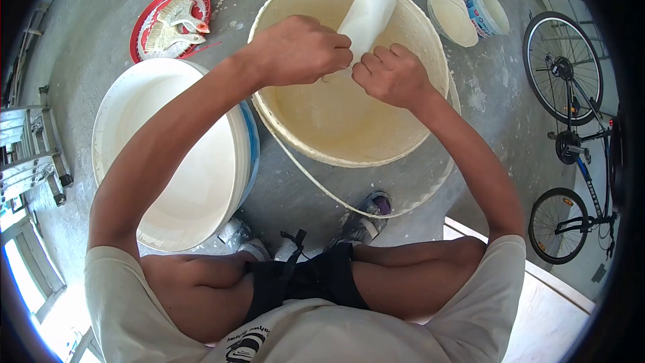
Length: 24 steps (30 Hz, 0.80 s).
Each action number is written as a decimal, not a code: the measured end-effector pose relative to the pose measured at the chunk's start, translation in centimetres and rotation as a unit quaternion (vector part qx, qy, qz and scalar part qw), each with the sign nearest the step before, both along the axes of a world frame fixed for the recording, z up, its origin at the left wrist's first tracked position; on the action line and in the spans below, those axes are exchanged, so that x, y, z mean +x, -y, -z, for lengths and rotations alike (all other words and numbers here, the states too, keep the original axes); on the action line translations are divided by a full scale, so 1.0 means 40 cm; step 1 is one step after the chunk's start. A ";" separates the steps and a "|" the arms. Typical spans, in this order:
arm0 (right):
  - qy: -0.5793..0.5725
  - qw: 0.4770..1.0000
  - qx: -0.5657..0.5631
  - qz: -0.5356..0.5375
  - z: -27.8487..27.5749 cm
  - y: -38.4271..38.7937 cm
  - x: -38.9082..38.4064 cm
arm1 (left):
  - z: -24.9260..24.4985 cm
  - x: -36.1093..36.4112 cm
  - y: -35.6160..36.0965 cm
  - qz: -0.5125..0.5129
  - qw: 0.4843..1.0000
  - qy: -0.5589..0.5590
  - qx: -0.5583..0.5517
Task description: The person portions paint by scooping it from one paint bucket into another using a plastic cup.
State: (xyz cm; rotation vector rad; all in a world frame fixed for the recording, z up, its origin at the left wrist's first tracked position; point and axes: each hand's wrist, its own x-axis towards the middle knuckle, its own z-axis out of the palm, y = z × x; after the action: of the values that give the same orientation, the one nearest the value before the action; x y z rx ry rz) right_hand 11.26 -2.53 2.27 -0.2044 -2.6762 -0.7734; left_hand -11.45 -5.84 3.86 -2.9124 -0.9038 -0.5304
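A large cream-coloured bucket point(349, 156) stands on the floor before me, its inside coated with pale residue and its handle hanging toward my feet. Above its opening, my left hand point(306, 52) and my right hand point(392, 75) are both closed, knuckles up, almost touching. Between them they grip the narrow near end of a smooth white pack point(371, 15), shaped like a fat tube, whose far end reaches toward the bucket's far rim. I cannot make out whether it is a bag or a bottle. My fingertips are mostly hidden.
Left of the bucket is a white tub point(168, 181), with a blue rim point(250, 148) showing beside it. Brushes point(176, 27) lie on a red lid point(142, 21). Small containers point(487, 13) stand far right. A bicycle point(571, 134) and a ladder point(33, 141) flank the floor.
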 end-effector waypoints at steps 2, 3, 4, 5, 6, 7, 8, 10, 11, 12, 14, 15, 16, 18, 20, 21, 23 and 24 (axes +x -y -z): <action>0.006 1.000 0.002 0.004 0.003 0.001 0.000 | 0.007 0.000 0.004 0.001 1.000 0.007 0.008; 0.002 1.000 0.000 0.001 0.004 -0.001 -0.001 | 0.007 0.000 0.003 0.003 1.000 0.007 0.007; -0.002 1.000 -0.003 -0.002 0.006 0.000 -0.001 | 0.007 0.000 0.003 0.003 1.000 0.003 0.009; -0.002 1.000 -0.004 0.000 0.008 0.002 -0.002 | 0.006 -0.001 0.002 0.003 1.000 -0.001 0.012; 0.004 1.000 -0.007 0.002 0.010 0.003 -0.005 | 0.008 -0.002 0.002 0.004 1.000 -0.002 0.011; 0.010 1.000 -0.009 0.005 0.011 0.004 -0.007 | 0.009 -0.003 0.001 0.004 1.000 -0.012 0.008; 0.009 1.000 -0.009 0.007 0.012 0.005 -0.008 | 0.009 -0.004 0.000 0.005 1.000 -0.022 0.005; 0.008 1.000 -0.018 0.004 0.016 0.004 -0.009 | 0.009 -0.003 0.000 0.002 1.000 -0.019 0.005; 0.006 1.000 -0.016 0.008 0.017 0.005 -0.011 | 0.009 -0.003 0.002 -0.005 1.000 -0.013 0.002; 0.014 1.000 -0.015 0.012 0.019 0.006 -0.013 | 0.007 -0.002 0.004 -0.001 1.000 -0.014 0.003; 0.022 0.999 -0.017 0.018 0.023 0.011 -0.013 | 0.008 0.001 0.010 -0.031 1.000 -0.003 -0.002; 0.027 0.999 -0.020 0.022 0.025 0.010 -0.014 | 0.008 0.003 0.011 -0.030 1.000 -0.004 -0.003; 0.031 0.999 -0.025 0.024 0.027 0.010 -0.015 | 0.009 0.004 0.013 -0.054 0.998 -0.005 -0.022; 0.035 0.999 -0.030 0.024 0.026 0.012 -0.017 | 0.010 0.005 0.016 -0.079 0.996 -0.007 -0.041; 0.039 0.998 -0.034 0.022 0.028 0.011 -0.020 | 0.007 0.008 0.015 -0.096 0.994 -0.049 -0.034; 0.047 0.998 -0.041 0.025 0.032 0.012 -0.022 | 0.009 0.009 0.014 -0.097 0.993 -0.049 -0.035; 0.055 0.997 -0.048 0.027 0.037 0.010 -0.021 | 0.015 0.010 0.010 -0.097 0.992 -0.066 -0.054; 0.058 0.997 -0.050 0.028 0.037 0.010 -0.021 | 0.014 0.011 0.010 -0.097 0.992 -0.066 -0.055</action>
State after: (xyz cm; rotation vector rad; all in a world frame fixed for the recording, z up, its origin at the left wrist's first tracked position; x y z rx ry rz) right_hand 10.43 -2.94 0.78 -0.2668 -2.8336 -0.6874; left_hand -11.01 -6.23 3.28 -2.8670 -1.2154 -0.2789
